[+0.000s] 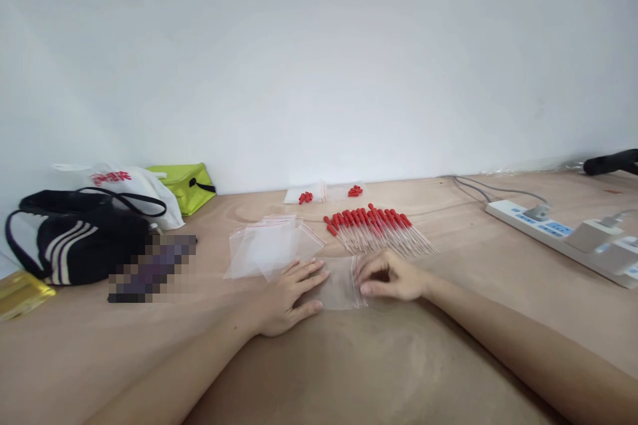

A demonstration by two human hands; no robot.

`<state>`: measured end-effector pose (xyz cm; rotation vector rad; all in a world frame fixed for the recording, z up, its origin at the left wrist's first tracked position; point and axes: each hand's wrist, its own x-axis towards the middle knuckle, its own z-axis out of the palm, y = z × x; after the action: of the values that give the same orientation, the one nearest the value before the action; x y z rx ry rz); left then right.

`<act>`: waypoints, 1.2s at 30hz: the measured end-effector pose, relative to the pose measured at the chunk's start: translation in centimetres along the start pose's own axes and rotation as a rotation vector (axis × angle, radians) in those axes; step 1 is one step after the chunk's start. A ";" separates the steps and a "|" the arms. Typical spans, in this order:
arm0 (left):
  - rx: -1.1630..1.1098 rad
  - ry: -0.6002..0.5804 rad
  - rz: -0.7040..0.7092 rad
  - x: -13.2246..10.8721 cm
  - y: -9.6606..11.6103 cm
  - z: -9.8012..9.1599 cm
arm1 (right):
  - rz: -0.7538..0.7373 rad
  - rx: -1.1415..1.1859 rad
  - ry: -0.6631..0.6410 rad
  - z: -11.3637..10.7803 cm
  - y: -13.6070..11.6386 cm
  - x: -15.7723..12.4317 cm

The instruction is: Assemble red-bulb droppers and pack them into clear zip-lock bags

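A small clear zip bag (341, 285) lies flat on the wooden table (399, 358) between my hands. My left hand (286, 295) rests flat on the bag's left side, fingers stretched out. My right hand (391, 277) is curled at the bag's red-lined right edge, fingertips pinching it. Just behind lies a row of droppers with red bulbs (379, 229). A stack of empty clear zip bags (272, 246) sits behind my left hand.
Two small bags with red caps (329, 194) lie by the wall. A white power strip (568, 236) with plugs runs along the right. At the left stand a black striped bag (74, 239), a white plastic bag (134, 189) and a green pouch (187, 186).
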<state>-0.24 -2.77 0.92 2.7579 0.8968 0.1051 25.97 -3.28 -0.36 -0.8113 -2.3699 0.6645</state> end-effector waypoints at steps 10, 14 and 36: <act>0.024 0.126 -0.128 0.2 1.4 0.9 | 0.831 -0.543 0.432 -1.2 3.1 7.8; 0.018 0.144 -0.126 0.3 1.4 0.8 | 0.930 -0.558 0.421 -0.8 3.5 9.5; 0.058 0.126 -0.311 0.7 1.9 1.8 | 0.721 -0.070 0.620 -2.9 3.7 6.0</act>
<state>1.63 -4.20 -0.35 2.6484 1.3689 0.2019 25.21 4.11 1.51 -1.6528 -1.5238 0.4886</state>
